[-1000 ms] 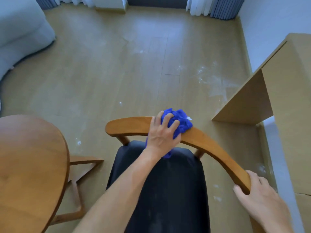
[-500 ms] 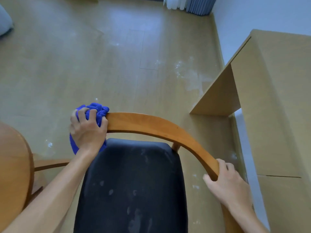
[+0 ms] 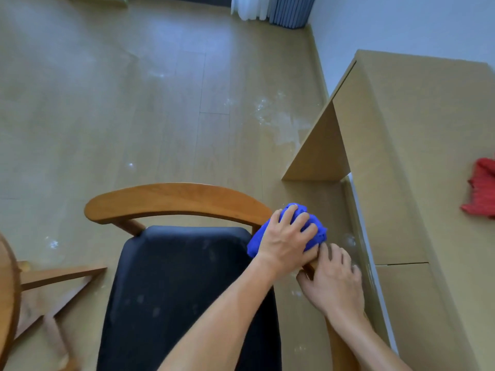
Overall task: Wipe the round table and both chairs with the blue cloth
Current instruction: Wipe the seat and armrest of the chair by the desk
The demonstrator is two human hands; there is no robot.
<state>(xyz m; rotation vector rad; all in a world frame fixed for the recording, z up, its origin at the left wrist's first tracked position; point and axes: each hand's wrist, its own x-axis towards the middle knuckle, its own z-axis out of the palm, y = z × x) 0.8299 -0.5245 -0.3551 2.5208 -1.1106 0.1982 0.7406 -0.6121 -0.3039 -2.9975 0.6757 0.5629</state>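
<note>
Item: crumpled blue cloth [image 3: 308,231], now pressed by your left hand [image 3: 288,238] on the right end of the curved wooden backrest [image 3: 174,199] of the black-seated chair [image 3: 184,290]; half a second ago it sat at the rail's left end, so you have run the whole rail. Your right hand [image 3: 333,281] grips the same rail just below, touching the left. Outstanding, by my judgement: the dusty seat, and the round wooden tabletop [image 3: 8,285] at far left.
</note>
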